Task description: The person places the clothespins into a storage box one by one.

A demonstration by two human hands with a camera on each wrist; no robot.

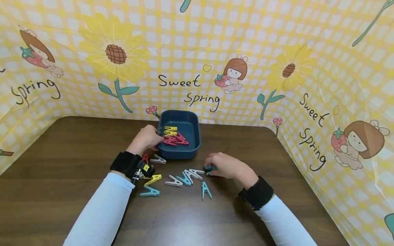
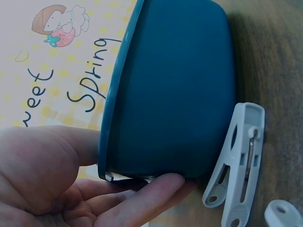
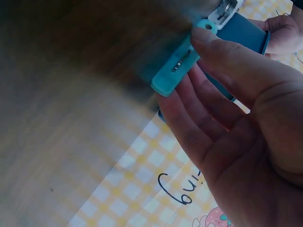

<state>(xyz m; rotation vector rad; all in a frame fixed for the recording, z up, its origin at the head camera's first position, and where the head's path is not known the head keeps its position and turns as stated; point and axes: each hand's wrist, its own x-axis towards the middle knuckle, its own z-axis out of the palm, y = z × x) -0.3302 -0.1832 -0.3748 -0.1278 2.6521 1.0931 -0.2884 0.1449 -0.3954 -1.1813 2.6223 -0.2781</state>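
The tub point(image 1: 180, 155) is steadied at its near-left rim by the curled left hand point(image 1: 147, 138); the teal peg point(image 1: 210, 167), pinched by the right hand point(image 1: 223, 165) right of the tub, is best lifted clear before being carried over the rim.

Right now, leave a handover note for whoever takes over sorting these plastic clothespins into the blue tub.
Left hand grips the near-left rim of the dark blue plastic tub.
Right hand pinches a teal plastic clothespin at the table.
Done: yellow pins and red pins lie in the tub.
Left: white, teal, yellow and red pins are scattered on the brown wooden table in front of the tub, among them a white pin lying beside its wall.
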